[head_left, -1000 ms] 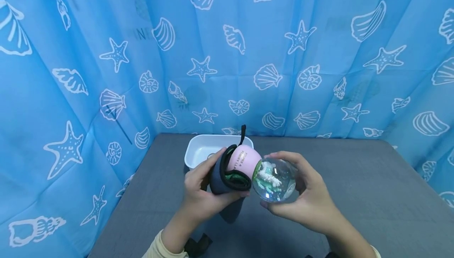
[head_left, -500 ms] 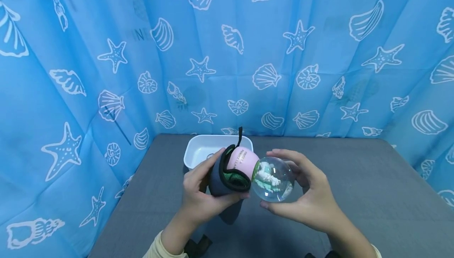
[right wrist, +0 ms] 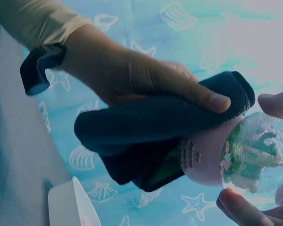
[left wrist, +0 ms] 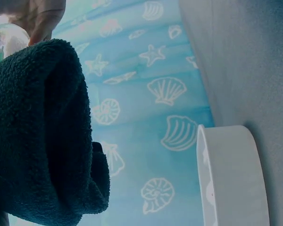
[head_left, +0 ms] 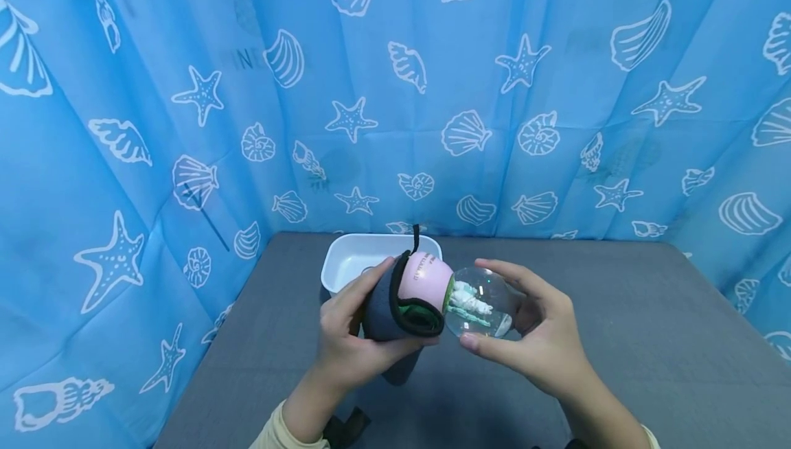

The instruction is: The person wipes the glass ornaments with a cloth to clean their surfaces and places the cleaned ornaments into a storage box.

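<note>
A snow globe point(head_left: 474, 301) lies tilted sideways between my two hands above the table. Its clear ball holds a white and green figure, and its pink base point(head_left: 426, 277) bears small lettering. My left hand point(head_left: 346, 342) grips a folded dark grey cloth point(head_left: 386, 312) with black edging, wrapped partly around that base. A green inner side and a black hanging loop point(head_left: 416, 236) show on the cloth. On the right, my right hand point(head_left: 546, 336) holds the ball between thumb and fingers. In the left wrist view the dark fuzzy cloth point(left wrist: 33, 136) hides most of the globe.
A white rectangular tub point(head_left: 329, 272) stands at the back of the grey table point(head_left: 618, 312), behind my left hand; a small ring-like item shows inside it. A blue curtain point(head_left: 395, 92) with white shells and starfish surrounds the table.
The globe has turned about its long axis, so the base's lettering sits higher. My right hand and the ball have shifted slightly right. The cloth stays in my left hand.
</note>
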Available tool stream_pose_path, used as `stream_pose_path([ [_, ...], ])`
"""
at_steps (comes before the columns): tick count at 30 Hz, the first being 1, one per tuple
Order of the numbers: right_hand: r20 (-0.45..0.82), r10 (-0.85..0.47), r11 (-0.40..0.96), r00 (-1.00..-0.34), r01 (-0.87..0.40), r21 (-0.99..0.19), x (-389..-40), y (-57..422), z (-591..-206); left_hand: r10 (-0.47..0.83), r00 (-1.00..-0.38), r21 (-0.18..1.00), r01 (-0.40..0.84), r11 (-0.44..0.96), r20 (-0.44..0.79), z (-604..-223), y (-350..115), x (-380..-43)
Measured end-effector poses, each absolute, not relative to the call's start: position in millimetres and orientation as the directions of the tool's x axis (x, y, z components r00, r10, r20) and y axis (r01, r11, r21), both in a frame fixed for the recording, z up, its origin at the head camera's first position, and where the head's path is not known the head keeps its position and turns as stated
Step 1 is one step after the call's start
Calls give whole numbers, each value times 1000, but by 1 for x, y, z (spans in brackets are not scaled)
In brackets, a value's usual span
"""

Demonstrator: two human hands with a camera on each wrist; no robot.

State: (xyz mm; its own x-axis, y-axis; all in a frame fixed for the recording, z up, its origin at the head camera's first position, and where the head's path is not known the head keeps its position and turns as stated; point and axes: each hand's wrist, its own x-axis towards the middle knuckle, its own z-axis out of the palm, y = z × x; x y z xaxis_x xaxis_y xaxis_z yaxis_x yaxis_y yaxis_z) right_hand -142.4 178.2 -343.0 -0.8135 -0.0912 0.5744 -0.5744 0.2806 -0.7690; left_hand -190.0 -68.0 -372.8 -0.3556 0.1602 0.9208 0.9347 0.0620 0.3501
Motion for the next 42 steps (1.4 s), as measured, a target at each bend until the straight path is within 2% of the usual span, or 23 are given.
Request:
stream_pose_path([
  [8,536,-44,294,-843,-524,-799,-144,180,-344,156,-340,327,939,103,927,-373,-66,-190],
  [16,372,-83,-11,-924,-373,-928,-152,179,-349,149,-324,299,940,166,934,-374,-64,-188],
  [20,344,-124,-2,-931,-346,-938,-153,180,-349,151,-311,282,941,189,938,-374,-64,-189],
  [25,396,-163,128,-904,-417,-900,-151,182,-346,152,-318,292,941,173,936,-374,-66,-192],
  [30,460,-228,167,-858,-500,-850,-148,182,-344,136,-327,305,939,159,935,-373,-68,-193],
  [34,531,-222,252,-818,-574,-779,-143,179,-347,120,-309,291,946,143,944,-373,-69,-191],
  [38,616,-228,265,-754,-657,-706,-141,176,-348,103,-277,265,957,117,955,-371,-69,-188],
  [42,658,-218,318,-721,-689,-651,-140,178,-346,109,-287,275,955,109,952,-367,-67,-185],
])
